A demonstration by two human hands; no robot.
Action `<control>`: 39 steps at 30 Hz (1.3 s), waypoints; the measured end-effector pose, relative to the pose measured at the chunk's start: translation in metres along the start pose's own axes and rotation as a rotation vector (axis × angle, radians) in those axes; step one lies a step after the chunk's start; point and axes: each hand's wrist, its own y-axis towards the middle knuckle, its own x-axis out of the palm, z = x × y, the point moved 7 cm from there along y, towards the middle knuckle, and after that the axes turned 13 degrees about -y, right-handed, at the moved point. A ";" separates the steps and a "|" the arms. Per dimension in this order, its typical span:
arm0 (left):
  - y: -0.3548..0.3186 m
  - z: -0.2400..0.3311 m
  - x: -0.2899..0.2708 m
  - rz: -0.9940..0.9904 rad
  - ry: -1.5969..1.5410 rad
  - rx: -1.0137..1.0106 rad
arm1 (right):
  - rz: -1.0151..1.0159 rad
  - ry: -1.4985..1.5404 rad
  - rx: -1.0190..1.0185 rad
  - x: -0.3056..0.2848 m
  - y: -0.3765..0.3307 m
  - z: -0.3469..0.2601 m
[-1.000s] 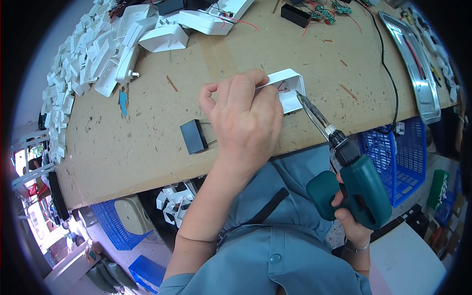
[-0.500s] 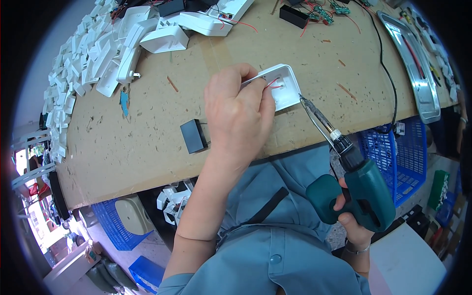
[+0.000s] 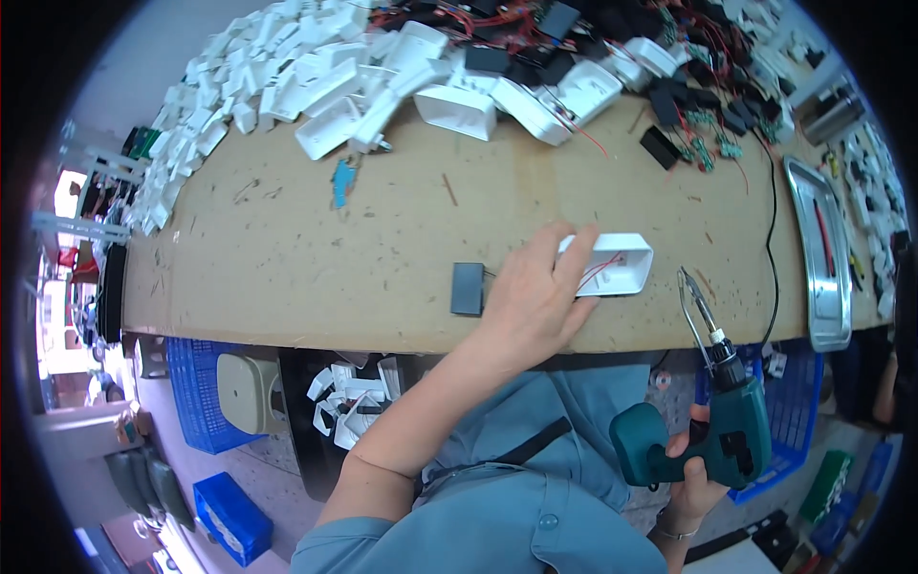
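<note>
White plastic shell [image 3: 612, 263], centre-right on the bench [image 3: 316, 258]: light, thin-walled, likely skids and flexes, so left hand [image 3: 531, 301] grip lies spread flat on its left end; right hand [image 3: 693, 474] is clenched on the drill [image 3: 712, 435].

A brown workbench [image 3: 316, 258] stands over blue crates [image 3: 196, 402] on a pale floor [image 3: 277, 478].

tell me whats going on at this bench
A person is working at a cardboard-topped bench. The left hand presses a white plastic housing with red wires inside onto the bench, beside a small black block. The right hand holds a green power screwdriver off the bench edge, its bit clear of the housing. More white housings and wired parts are heaped along the far side.
</note>
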 end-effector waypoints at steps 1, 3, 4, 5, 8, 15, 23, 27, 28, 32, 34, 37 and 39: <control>0.000 0.001 -0.006 0.021 0.011 0.009 | 0.006 0.020 -0.025 0.001 0.001 -0.003; -0.004 0.004 -0.024 0.092 -0.007 0.006 | 0.006 0.063 -0.028 0.004 0.001 -0.012; -0.004 0.003 -0.035 0.109 -0.005 0.018 | 0.027 0.086 -0.013 0.003 0.002 -0.014; -0.010 -0.003 -0.058 0.167 -0.147 -0.026 | 0.014 0.093 -0.027 0.005 0.004 -0.015; -0.048 -0.032 -0.116 0.287 -0.884 -0.423 | -0.010 0.106 -0.072 0.008 0.009 -0.017; -0.205 -0.077 -0.199 0.253 -0.901 -0.593 | -0.118 0.183 -0.086 0.024 0.006 -0.006; -0.334 -0.131 -0.193 0.001 0.280 -1.073 | -0.182 0.257 -0.061 0.036 0.012 -0.010; -0.262 -0.095 -0.198 0.047 -0.511 -1.058 | -0.190 0.335 -0.068 0.035 0.023 -0.011; -0.215 -0.074 -0.199 0.004 -0.672 -0.842 | -0.178 0.356 -0.067 0.031 0.026 -0.010; -0.037 -0.057 -0.225 0.155 -0.487 -0.358 | -0.051 0.434 -0.051 0.012 0.036 -0.008; 0.047 -0.071 -0.242 0.259 -0.294 -0.195 | -0.027 0.446 -0.056 0.008 0.041 -0.011; 0.149 -0.091 -0.254 0.346 -0.082 -0.166 | 0.048 0.453 -0.067 -0.009 0.041 0.000; 0.206 -0.120 -0.254 0.341 0.092 -0.160 | -0.003 0.446 0.010 -0.024 0.042 0.024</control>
